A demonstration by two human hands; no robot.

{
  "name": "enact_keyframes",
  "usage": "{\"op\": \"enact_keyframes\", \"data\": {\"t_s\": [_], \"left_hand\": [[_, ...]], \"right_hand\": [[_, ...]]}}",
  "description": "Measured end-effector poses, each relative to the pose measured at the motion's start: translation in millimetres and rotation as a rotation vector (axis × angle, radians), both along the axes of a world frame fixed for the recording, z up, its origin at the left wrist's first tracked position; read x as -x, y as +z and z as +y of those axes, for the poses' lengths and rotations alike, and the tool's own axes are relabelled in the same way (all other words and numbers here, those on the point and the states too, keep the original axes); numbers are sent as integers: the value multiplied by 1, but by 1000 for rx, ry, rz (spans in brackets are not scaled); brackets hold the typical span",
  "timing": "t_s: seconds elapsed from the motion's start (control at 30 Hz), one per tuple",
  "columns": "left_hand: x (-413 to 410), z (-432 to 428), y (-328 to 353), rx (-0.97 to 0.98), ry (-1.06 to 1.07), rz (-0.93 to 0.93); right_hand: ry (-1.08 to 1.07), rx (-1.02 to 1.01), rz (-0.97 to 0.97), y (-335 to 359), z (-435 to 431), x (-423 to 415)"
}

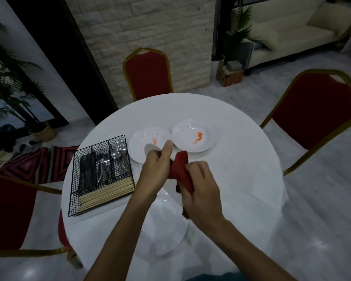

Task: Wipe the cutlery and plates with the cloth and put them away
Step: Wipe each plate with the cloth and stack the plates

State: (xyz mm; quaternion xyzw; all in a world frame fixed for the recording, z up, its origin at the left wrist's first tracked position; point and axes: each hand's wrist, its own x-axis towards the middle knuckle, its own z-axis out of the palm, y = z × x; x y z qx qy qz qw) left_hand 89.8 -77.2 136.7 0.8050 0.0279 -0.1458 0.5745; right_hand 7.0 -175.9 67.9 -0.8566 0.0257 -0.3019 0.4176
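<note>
- My right hand [203, 185] is curled tight around the red cloth [181, 165], held just above the middle of the worktop [231, 169].
- My left hand [156, 171] grips the other end of the cloth, thumb pointing away from me. A pale blurred shape shows just past its knuckles; I cannot tell whether it is a piece of cutlery.
- Two white plates sit side by side toward the far edge, rims touching. The left plate [142, 138] has a small orange smear, and the right plate [186, 128] has a bigger one.
- A clean white plate [164, 230] lies by the near edge, under my forearms.
- A black wire basket [72, 199] stands at the left edge, just beside the left plate.
- In the basket, spoons [120, 151] fill the right compartment, darker cutlery [87, 169] the others, and chopsticks [107, 193] lie across the front section.
- Red chairs with gold frames stand around the worktop: a far chair [148, 74], a right chair [316, 114] and a left chair [6, 211].
</note>
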Motion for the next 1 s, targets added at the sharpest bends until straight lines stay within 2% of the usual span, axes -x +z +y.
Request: {"op": "enact_keyframes", "data": {"t_s": [0.07,0.17,0.37,0.6,0.67,0.77,0.8,0.87,0.93,1.0], "left_hand": [[-1,6,-5,-59,56,-7],[-3,15,-7,-28,104,6],[-4,13,1,24,125,-129],[3,7,-3,83,93,-21],[8,7,-3,73,64,-41],[17,6,-9,54,-13,-74],[20,7,-11,64,-34,-76],[23,8,-10,74,-32,-75],[24,10,-6,146,43,-54],[20,14,2,241,204,-38]], "right_hand": [[7,36,6,-9,6,6],[36,65,23,-22,13,14],[61,356,15,-9,29,18],[98,421,77,-1,13,-12],[66,343,92,4,8,-24],[64,21,132,25,-9,-49],[53,-69,172,32,-19,-56],[49,-231,375,32,-45,-71],[104,-454,533,23,-66,-72],[150,-669,588,7,-74,-62]]}}
